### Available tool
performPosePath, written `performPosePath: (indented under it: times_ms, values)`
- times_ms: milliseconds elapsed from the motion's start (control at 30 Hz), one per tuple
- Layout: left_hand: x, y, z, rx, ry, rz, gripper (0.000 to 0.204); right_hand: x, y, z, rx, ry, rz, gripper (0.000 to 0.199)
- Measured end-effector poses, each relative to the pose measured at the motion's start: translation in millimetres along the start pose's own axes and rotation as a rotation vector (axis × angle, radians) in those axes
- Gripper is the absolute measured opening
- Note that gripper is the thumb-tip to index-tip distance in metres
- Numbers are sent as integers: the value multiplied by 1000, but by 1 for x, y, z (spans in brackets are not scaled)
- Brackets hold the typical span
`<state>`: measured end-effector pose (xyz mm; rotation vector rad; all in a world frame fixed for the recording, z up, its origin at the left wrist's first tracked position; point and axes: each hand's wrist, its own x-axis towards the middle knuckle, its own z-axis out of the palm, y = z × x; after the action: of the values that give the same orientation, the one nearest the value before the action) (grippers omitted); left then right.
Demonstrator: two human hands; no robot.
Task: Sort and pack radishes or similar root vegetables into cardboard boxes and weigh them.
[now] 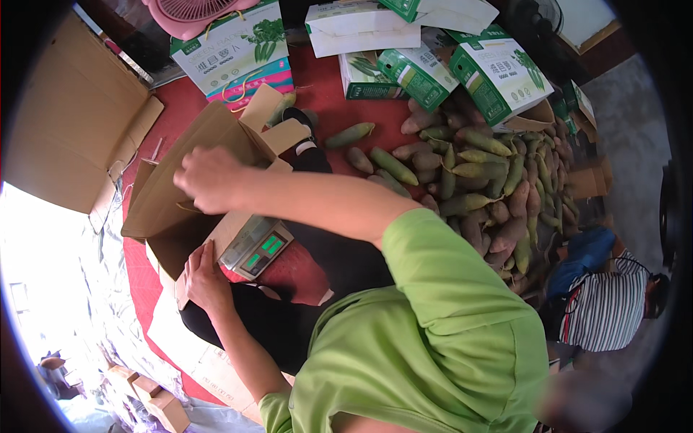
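One open cardboard box point(214, 128) stands beneath the right hand point(209, 178) (blurred; grip cannot be told) and ahead of the nearer left hand point(208, 280), which touches its near side, pinch unconfirmed, the long axis apparently running forward-right.

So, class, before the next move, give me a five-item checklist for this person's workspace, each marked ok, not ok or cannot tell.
1. Carton open at the top: ok, flaps stand up.
2. Left hand at the carton: ok, fingers at its near edge.
3. Right hand free of any item: cannot tell, it is blurred above the carton.
4. Scale display lit: ok, green panels glow.
5. Carton contents visible: not ok, the inside is mostly dark or hidden behind the right arm and flaps.
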<state>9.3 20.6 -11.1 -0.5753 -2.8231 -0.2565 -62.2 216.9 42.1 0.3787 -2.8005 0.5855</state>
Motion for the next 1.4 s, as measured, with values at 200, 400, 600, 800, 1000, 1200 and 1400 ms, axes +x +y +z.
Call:
performPosePath:
  times_ms: [200,400,600,800,1000,1200,1400]
  values:
    - [0,-2,2,31,66,46,30,-12,-28,27,382,52,-34,28]
    - [-1,-4,3,18,37,35,27,-81,41,-8,558,433,142,18]
    - [-2,-5,5,29,69,55,32,-227,165,25,550,552,720,15]
    - [-6,-9,1,60,58,10,35,-419,248,62,98,182,1363,24]
    - [-3,-5,8,46,49,34,37,-544,262,75,408,666,2049,38]
    - [-2,-2,9,70,23,24,39,-582,276,42,97,1034,2231,86]
    - [-3,-6,7,91,30,24,41,-572,297,24,528,1360,1772,58]
